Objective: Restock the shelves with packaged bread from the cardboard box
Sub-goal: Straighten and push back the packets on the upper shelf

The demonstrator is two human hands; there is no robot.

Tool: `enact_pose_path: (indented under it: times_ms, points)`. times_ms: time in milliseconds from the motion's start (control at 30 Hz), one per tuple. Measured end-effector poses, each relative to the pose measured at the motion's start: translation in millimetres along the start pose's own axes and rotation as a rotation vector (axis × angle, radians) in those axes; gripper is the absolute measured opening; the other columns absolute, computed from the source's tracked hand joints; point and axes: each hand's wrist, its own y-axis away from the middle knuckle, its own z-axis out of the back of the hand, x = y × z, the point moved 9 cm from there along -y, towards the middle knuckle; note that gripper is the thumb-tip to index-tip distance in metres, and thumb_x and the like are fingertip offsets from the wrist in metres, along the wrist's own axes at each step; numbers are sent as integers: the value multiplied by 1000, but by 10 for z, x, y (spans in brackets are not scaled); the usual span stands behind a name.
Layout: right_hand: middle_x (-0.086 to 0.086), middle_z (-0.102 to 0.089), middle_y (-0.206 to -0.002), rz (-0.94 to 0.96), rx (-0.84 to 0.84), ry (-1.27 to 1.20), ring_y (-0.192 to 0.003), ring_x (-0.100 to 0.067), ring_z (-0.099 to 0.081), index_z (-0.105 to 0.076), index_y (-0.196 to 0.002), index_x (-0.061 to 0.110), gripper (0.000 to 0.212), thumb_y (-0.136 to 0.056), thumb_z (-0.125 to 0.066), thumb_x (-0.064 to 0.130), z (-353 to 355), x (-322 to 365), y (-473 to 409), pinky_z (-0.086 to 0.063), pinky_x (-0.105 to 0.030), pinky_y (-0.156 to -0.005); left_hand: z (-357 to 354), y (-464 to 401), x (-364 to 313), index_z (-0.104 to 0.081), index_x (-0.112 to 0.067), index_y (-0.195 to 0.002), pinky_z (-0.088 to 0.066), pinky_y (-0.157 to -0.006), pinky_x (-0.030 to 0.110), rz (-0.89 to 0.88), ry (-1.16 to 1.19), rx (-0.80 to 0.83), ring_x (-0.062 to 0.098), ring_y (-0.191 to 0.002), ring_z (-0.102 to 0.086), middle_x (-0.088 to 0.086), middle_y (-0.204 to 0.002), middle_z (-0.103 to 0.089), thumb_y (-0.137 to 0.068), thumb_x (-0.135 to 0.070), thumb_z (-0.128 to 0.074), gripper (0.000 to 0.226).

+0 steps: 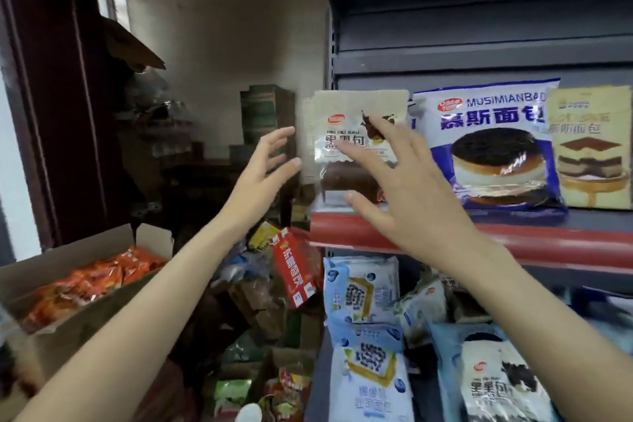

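Note:
A beige bread package [346, 106] with dark bread showing stands upright at the left end of the upper shelf [548, 243]. My right hand [400, 181] is spread in front of it, fingers apart, just at its face; contact is unclear. My left hand [265, 168] hovers open to the package's left, not touching it. A blue mousse-bread package [493, 147] and a yellow cake package [592, 151] stand to the right. A cardboard box [82, 319] at lower left holds orange packets [92, 281].
The lower shelf holds several blue-and-white bread packages [363, 288] and a dark-print one [503, 384]. Left of the shelf unit lies a heap of mixed snack goods with a red carton [294, 271]. Green boxes [263, 113] are stacked behind; a dark door frame [44, 106] stands left.

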Motion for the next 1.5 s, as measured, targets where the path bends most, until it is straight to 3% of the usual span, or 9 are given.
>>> enact_pose_path:
  times_ms: [167,333,467,767,933,1033,1233,1367,1500]
  points:
    - [2,12,-159,-224,78,228,-144,-36,14,-15,-144,53,81,-72,-38,81,-298,27,-320,-8,-63,-112,37,-275,201,-36,-35,-138,-38,-91,13,-28,10,155,-4,-116,-47,-13,-135,-40,-97,-29,-49,43]
    - [-4,9,-159,-434,79,270,-145,-36,6,-18,-146,45,81,-78,-58,62,-337,-168,-374,-19,-57,-113,80,-509,315,-36,-30,-140,-33,-76,-2,-30,-9,145,-9,-105,-47,-11,-135,-44,-97,-28,-51,45]
    - [-9,-1,-158,-471,49,357,-140,-40,-15,-19,-147,42,78,-81,-58,56,-275,-176,-323,-30,-54,-107,91,-586,515,-40,-26,-138,-34,-77,7,6,34,114,2,-113,-47,-5,-137,-48,-96,-25,-54,45]
    - [-7,-8,-158,-486,-1,458,-138,-39,-20,-30,-140,47,80,-68,-47,79,-251,-48,-345,-29,-57,-105,-250,-705,759,-47,-31,-129,-49,-92,29,-44,201,276,2,-106,-55,-9,-127,-51,-90,-36,-62,42]
    - [-10,-8,-157,-557,-82,552,-137,-40,-19,-36,-137,46,82,-66,-41,87,-314,-47,-446,-26,-56,-103,-493,-841,672,-59,-21,-102,-48,-83,15,-245,98,332,8,-98,-62,-4,-115,-54,-86,-24,-69,19]
    - [-11,-8,-158,-560,-151,576,-144,-37,-5,-40,-136,39,86,-65,-38,87,-360,-7,-476,-15,-55,-109,-561,-914,710,-64,-20,-93,-48,-87,19,-310,41,382,7,-99,-59,-8,-111,-54,-90,-20,-63,3]
    - [-14,-21,-154,-518,-275,523,-145,-36,-7,-53,-120,22,78,-69,-39,80,-312,71,-554,-10,-57,-114,-298,-1308,1071,-62,-20,-98,-55,-83,34,-125,229,193,6,-88,-65,-8,-99,-65,-94,-16,-55,9]
    - [-16,-19,-155,-481,-249,500,-145,-36,-7,-53,-117,21,73,-71,-40,76,-331,13,-604,-10,-52,-115,-597,-1432,1266,-60,-18,-110,-51,-94,37,40,193,364,10,-103,-58,-10,-105,-60,-86,-34,-67,29]
    - [-15,-19,-154,-496,-232,446,-145,-34,-7,-51,-121,23,74,-71,-38,76,-394,-80,-581,-11,-51,-115,-833,-1411,1161,-67,-7,-88,-46,-84,25,-28,189,441,5,-89,-61,-3,-101,-68,-87,-29,-66,23]
